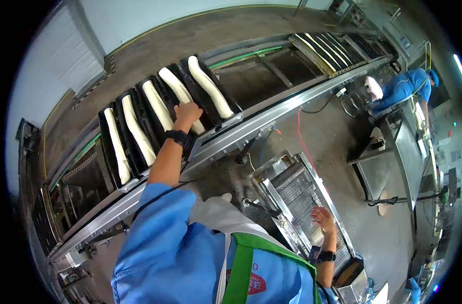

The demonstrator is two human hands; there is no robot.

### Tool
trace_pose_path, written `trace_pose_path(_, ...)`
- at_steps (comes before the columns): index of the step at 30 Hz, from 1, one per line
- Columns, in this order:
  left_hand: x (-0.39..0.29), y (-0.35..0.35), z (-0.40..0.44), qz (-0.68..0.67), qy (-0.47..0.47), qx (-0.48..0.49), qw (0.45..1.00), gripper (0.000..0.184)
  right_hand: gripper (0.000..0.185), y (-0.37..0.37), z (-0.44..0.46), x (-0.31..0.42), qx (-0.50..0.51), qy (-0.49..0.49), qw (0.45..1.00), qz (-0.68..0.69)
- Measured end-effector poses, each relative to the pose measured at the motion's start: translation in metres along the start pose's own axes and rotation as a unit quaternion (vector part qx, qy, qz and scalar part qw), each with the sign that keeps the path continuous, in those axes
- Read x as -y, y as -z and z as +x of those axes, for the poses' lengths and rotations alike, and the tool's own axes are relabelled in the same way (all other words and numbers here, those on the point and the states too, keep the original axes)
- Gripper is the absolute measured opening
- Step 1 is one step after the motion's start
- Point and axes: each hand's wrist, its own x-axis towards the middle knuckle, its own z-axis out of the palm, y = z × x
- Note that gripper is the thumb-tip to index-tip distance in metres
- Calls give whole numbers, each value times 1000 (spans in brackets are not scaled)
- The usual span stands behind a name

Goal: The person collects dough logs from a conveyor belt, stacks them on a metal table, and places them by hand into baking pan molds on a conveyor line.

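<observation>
My left hand reaches over the rail, its fingers curled down onto a long pale dough strip in a black baking trough. Whether the fingertips grip the dough or the trough's edge is hidden. Beside it, another dough strip lies in the trough to the right, and a third strip lies to the left. Above a metal mesh conveyor, my right hand is open with its fingers apart, holding nothing.
The trough line runs diagonally, with more filled troughs at its far right end. A co-worker in blue bends beside a metal table on the right. A red hose hangs down toward the mesh conveyor.
</observation>
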Motion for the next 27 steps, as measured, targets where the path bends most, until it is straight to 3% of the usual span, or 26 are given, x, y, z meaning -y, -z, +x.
trace_pose_path(4, 27, -3, -24, 57, -7, -2, 998, 30, 28, -19, 3, -9, -18, 8, 1000, 20)
trace_pose_path(6, 40, -1, -31, 36, 16, -58, 998, 29, 27, -28, 10, 0, -17, 1, 1000, -23)
trace_pose_path(8, 42, 5, -35, 35, 37, -67, 996, 28, 25, -37, 19, 4, 8, 49, 999, -13)
trace_pose_path(10, 38, 12, -40, 29, -5, -280, 959, 26, 25, -52, 19, 24, 13, 44, 998, -42)
trace_pose_path(12, 33, 23, -35, 34, -30, -253, 966, 23, 25, -57, 26, 27, 41, 72, 995, -55)
trace_pose_path(14, 30, 29, -25, 81, -77, -111, 988, 22, 25, -63, 24, 35, 38, 73, 994, -66)
trace_pose_path(15, 30, 26, -20, 106, -85, -101, 986, 24, 24, -66, 23, 38, 33, 74, 994, -75)
trace_pose_path(16, 29, 24, -12, 140, -66, -11, 988, 25, 24, -68, 22, 37, 28, 72, 994, -72)
trace_pose_path(18, 34, 14, -8, 138, -75, 14, 988, 25, 23, -66, 21, 35, 16, 68, 996, -51)
trace_pose_path(21, 49, 1, -26, 169, -113, -54, 978, 26, 23, -56, 18, 15, -22, 75, 991, -107)
trace_pose_path(22, 48, 2, -27, 85, -55, -53, 994, 28, 23, -53, 14, 13, -52, 75, 992, -91)
trace_pose_path(23, 68, -17, -18, 117, -88, -115, 983, 32, 24, -52, 11, 11, -50, 69, 991, -107)
trace_pose_path(24, 91, -30, 3, 89, -37, -89, 991, 35, 25, -51, 7, 7, -46, 63, 990, -120)
trace_pose_path(25, 103, -33, -2, 78, -4, -130, 988, 39, 26, -45, 10, -6, -66, 74, 983, -156)
trace_pose_path(26, 106, -26, -4, 146, 64, -28, 987, 38, 26, -40, 6, -11, -91, 76, 983, -140)
trace_pose_path(27, 106, -12, -25, 187, -19, -10, 982, 36, 27, -38, 5, -13, -112, 101, 970, -191)
